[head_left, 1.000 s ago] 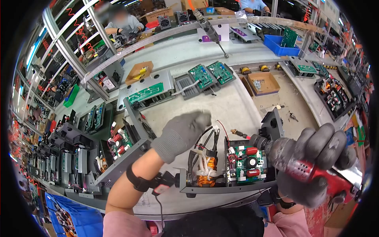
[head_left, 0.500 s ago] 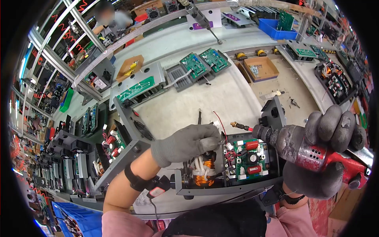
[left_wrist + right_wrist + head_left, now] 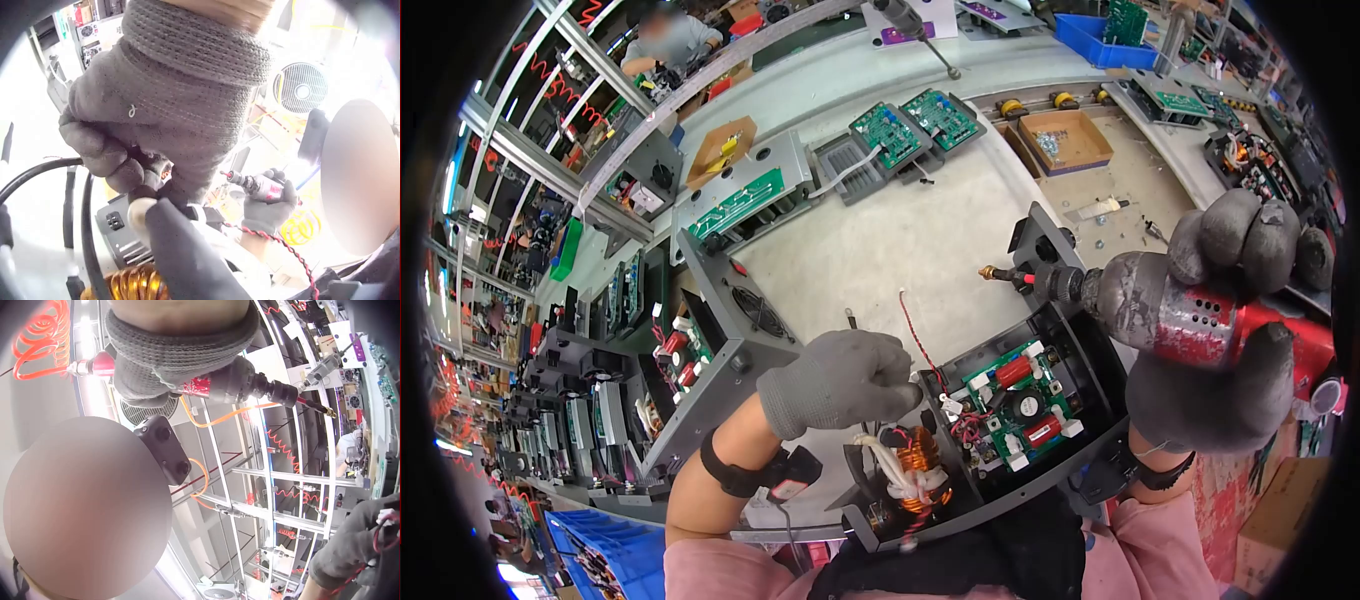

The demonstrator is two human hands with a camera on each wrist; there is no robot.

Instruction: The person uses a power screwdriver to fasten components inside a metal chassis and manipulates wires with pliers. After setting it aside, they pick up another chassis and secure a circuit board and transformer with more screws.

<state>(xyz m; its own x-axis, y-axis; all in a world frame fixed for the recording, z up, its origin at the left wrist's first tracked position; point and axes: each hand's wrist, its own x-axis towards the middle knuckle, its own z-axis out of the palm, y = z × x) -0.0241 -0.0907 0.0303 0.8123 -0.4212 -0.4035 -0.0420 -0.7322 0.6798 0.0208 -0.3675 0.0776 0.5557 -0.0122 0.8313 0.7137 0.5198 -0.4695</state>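
My gloved left hand (image 3: pixel 840 378) is over the left part of an open dark metal case (image 3: pixel 1040 490), its fingers curled. In the left wrist view those fingers pinch a black cable (image 3: pixel 40 173), whose held part is hidden by the glove. An orange copper coil (image 3: pixel 920 465) with white leads sits below this hand. To its right is a green circuit board (image 3: pixel 1003 440) with red capacitors. A thin red wire (image 3: pixel 915 335) stands up between them. My gloved right hand (image 3: pixel 1205 400) grips a red power screwdriver (image 3: pixel 1145 300), its bit pointing left above the case.
Another dark case (image 3: pixel 730 375) with boards stands at left. Heatsinks with green boards (image 3: pixel 890 140) lie at the back of the bench. A cardboard tray (image 3: pixel 1065 140) of small screws is behind the screwdriver. A second screwdriver (image 3: pixel 915 30) hangs above the far bench.
My left hand came down to the cables over the coil, then drew back left. The case has turned, its right end swinging away from me. The right hand keeps its grip on the screwdriver.
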